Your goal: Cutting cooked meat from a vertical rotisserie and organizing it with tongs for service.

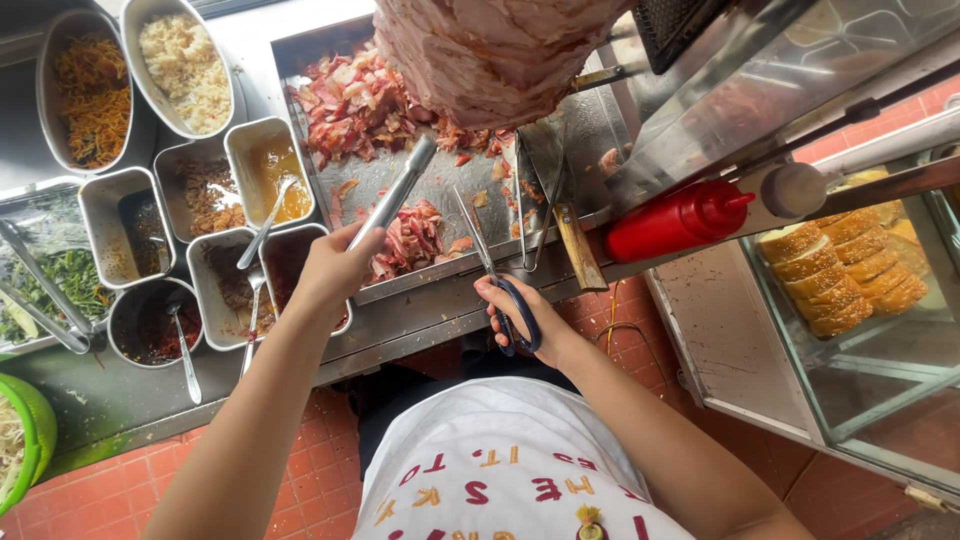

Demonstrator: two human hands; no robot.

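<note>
Bright, even daylight; wide-angle edge distortion.

A street-food stall: a vertical meat spit (495, 55) over a steel tray (440, 180), condiment tubs (268, 170), stacked bread (845, 270).

steel tongs (395, 195) angle over a sliced-meat pile (408, 240); blue-handled scissors (495, 280) point up beside it.

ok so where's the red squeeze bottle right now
The red squeeze bottle lies on its side at the right end of the metal meat tray, beside the glass bread case.
</note>
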